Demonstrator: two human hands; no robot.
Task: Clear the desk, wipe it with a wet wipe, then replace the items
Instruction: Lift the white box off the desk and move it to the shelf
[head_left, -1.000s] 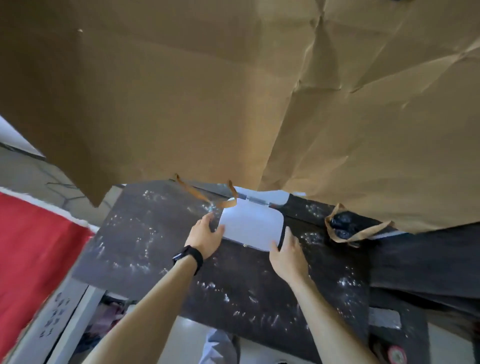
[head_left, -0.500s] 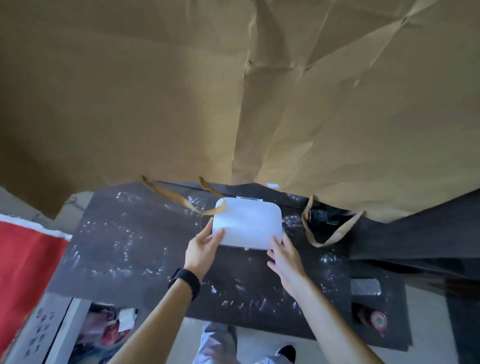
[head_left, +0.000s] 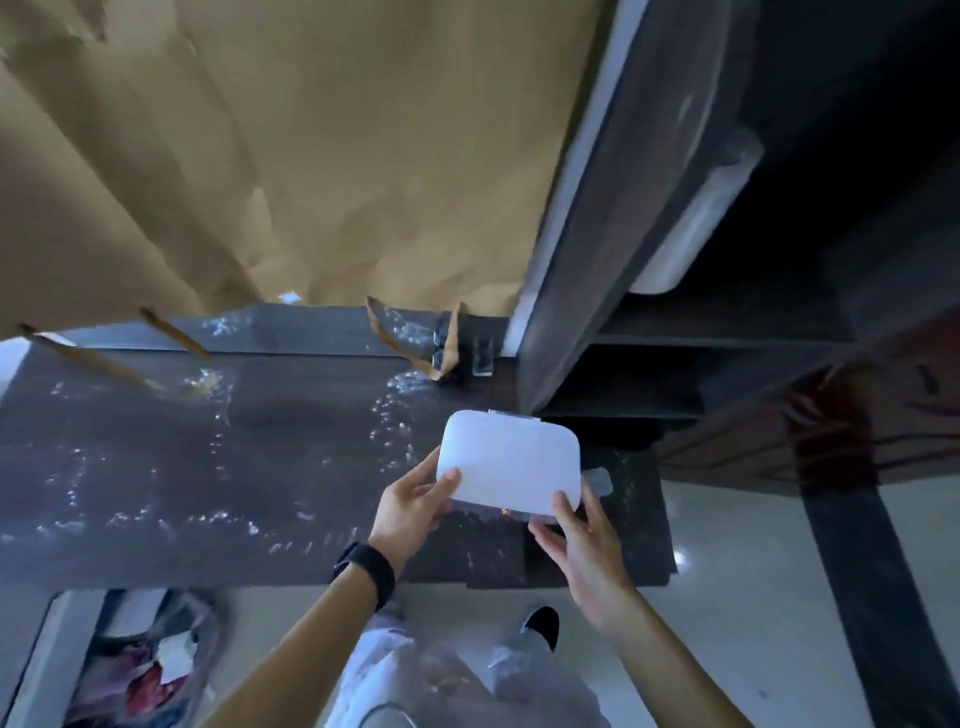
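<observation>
While both hands grip it, the white box (head_left: 511, 465) with rounded corners sits tilted above the right part of the dark counter (head_left: 156, 457), its lid facing the camera and a small metal hinge or clasp showing at its far edge. The left hand (head_left: 410, 506) closes on the box's near left corner, thumb lying on the lid and the other fingers tucked beneath. The right hand (head_left: 582, 540) holds the near right corner, thumb up on the lid edge and fingers curled under the bottom. Whether the box touches the counter or is held just off it cannot be told. A black wristband (head_left: 366, 569) wraps the left wrist. Across the counter, shiny wet streaks and droplets (head_left: 218, 421) catch the light, thickest near the middle and toward the near edge. At the back of the counter, crumpled brown paper (head_left: 311, 156) hangs down and fills the upper left of the view, with thin brown paper handles (head_left: 93, 358) lying on the wet surface. A small clear object (head_left: 483, 356) stands by the back edge, near another paper handle. To the right rises a dark shelf unit (head_left: 649, 322). Below the counter's near edge lie a pale floor (head_left: 727, 623), the person's legs and a black shoe (head_left: 540, 626), and to the left a bag of mixed things (head_left: 150, 670).
</observation>
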